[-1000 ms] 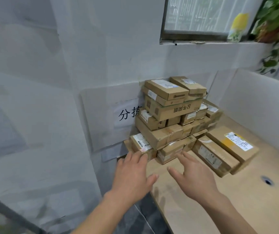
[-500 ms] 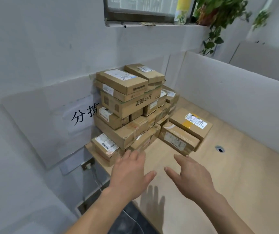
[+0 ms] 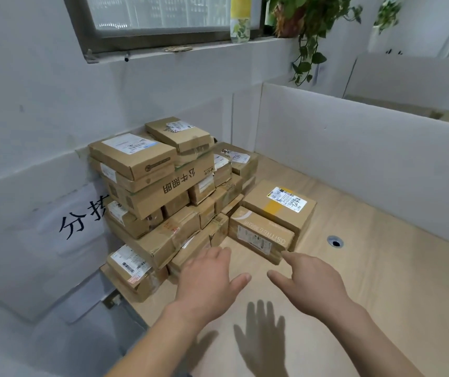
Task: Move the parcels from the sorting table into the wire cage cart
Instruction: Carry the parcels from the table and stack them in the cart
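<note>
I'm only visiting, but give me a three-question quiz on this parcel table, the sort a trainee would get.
1. True or false: the left hand grips a parcel.
2. What does the parcel with the yellow stripe rest on? A) the table B) the windowsill C) the top of the stack
3. Fill in: on the windowsill, the potted plant stands beside a yellow ____.

Key: 1 false, both hands, right hand included, are open and empty; 2 A; 3 bottle.

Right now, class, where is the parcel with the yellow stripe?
In the head view, the parcel with the yellow stripe lies on the table, right of the parcel stack, beyond the right hand.
</note>
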